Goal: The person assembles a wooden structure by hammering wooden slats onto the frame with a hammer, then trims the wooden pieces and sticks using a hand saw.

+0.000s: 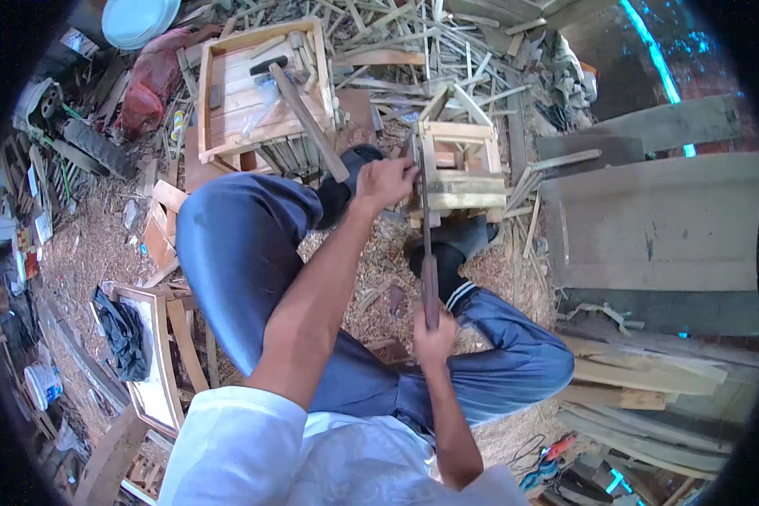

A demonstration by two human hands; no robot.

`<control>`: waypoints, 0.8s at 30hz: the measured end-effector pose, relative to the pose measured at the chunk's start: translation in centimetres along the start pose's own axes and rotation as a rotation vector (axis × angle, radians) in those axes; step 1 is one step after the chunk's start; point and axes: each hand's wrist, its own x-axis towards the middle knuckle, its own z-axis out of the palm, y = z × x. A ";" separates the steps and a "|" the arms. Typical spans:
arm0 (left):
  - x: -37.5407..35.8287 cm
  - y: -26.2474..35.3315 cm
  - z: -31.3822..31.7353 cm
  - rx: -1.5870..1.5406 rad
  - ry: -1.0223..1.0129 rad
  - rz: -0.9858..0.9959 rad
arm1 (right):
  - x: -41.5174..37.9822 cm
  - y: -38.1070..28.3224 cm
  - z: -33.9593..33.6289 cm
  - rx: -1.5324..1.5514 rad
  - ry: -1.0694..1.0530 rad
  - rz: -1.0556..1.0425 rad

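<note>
My right hand (434, 339) is closed around the brownish handle of a long, thin metal tool (426, 211) that looks like a file, seen nearly edge-on. Farther forward, my left hand (385, 183) is curled with its fingertips against the tool's far part; the exact grip is partly hidden. Just right of the blade stands a small wooden frame (464, 185) with crosspieces, between my feet. A hammer (308, 122) with a wooden handle lies across a shallow wooden box (219, 126), left of my left hand.
Thin wood offcuts (388, 34) pile up ahead. Shavings cover the ground (358, 295). A wooden panel (649, 223) and long boards (649, 371) lie on the right. At left are a framed piece (156, 354) with black cloth, a red bag (148, 97) and a wheel (97, 143).
</note>
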 end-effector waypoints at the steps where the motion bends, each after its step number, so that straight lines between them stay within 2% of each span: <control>1: -0.2 0.0 0.3 -0.002 -0.017 0.002 | 1.3 -0.8 0.3 -0.004 0.004 0.016; 3: -0.1 0.4 -0.5 0.047 -0.043 -0.003 | 3.6 -2.2 0.9 0.152 -0.024 0.090; 5: -0.2 0.1 -0.2 0.021 0.002 0.036 | 1.4 -1.2 0.4 0.167 -0.006 -0.008; 7: -0.1 0.0 -0.1 -0.001 0.016 0.035 | -1.0 1.3 0.1 0.052 0.100 -0.260; 8: 0.0 0.2 -0.1 0.005 0.024 0.032 | -0.4 1.7 0.3 0.049 0.094 -0.265; 10: 0.1 0.1 0.0 0.015 0.016 0.018 | 0.9 2.0 1.1 -0.015 0.068 -0.188; 11: 0.0 0.2 0.1 0.025 0.020 0.009 | 2.6 -0.5 0.9 0.002 0.001 -0.069; 13: -0.2 0.4 -0.4 0.018 -0.017 0.001 | 4.1 -1.6 1.3 0.081 -0.019 0.036; 15: -0.1 0.2 -0.4 0.028 0.002 0.026 | 1.7 -0.5 0.3 -0.077 -0.026 -0.079; 16: 0.1 0.0 -0.3 0.044 -0.022 0.012 | 0.2 -1.3 -0.3 0.108 0.077 -0.220; 17: 0.7 0.1 -0.7 0.041 -0.010 0.017 | -1.2 -1.2 -0.3 0.196 0.079 -0.112; 19: 0.2 0.2 -0.2 0.005 0.031 0.035 | -0.6 -1.2 -0.2 0.044 0.023 -0.041; 22: -0.1 0.3 -0.2 0.006 -0.037 -0.006 | 4.0 -1.8 1.4 -0.020 -0.062 0.036; 24: 0.2 -0.2 -0.4 -0.010 -0.036 0.034 | 2.6 -1.0 0.6 -0.058 -0.061 0.020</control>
